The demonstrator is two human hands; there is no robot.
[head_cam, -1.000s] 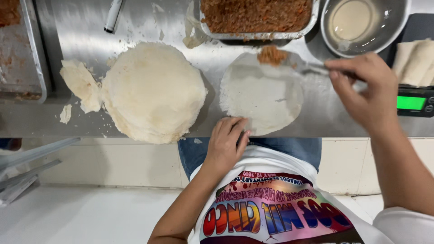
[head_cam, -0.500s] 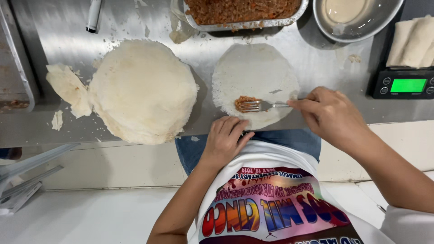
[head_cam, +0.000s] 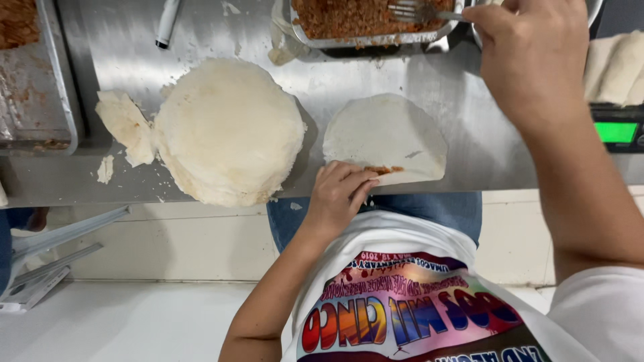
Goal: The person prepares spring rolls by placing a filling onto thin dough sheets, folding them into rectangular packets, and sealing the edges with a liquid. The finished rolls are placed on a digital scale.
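Observation:
A single white round wrapper [head_cam: 386, 134] lies on the steel counter [head_cam: 376, 80] with its near edge folded up over a bit of brown filling [head_cam: 386, 170]. My left hand [head_cam: 337, 194] presses on that folded near edge. My right hand [head_cam: 533, 57] is raised at the far right, shut on a metal fork [head_cam: 419, 11] whose tines reach over the foil tray of brown filling [head_cam: 376, 20]. A tall stack of white round wrappers [head_cam: 228, 131] sits to the left of the single one.
Torn wrapper scraps [head_cam: 124, 127] lie left of the stack. A metal tray [head_cam: 33, 74] stands at far left, a marker pen [head_cam: 166, 23] at the back. A scale with a green display [head_cam: 617, 131] carries rolled pieces [head_cam: 614, 67] at right.
My right hand lifted the fork from the wrapper back to the filling tray. The filling stayed on the wrapper, and my left hand folded the near edge over it.

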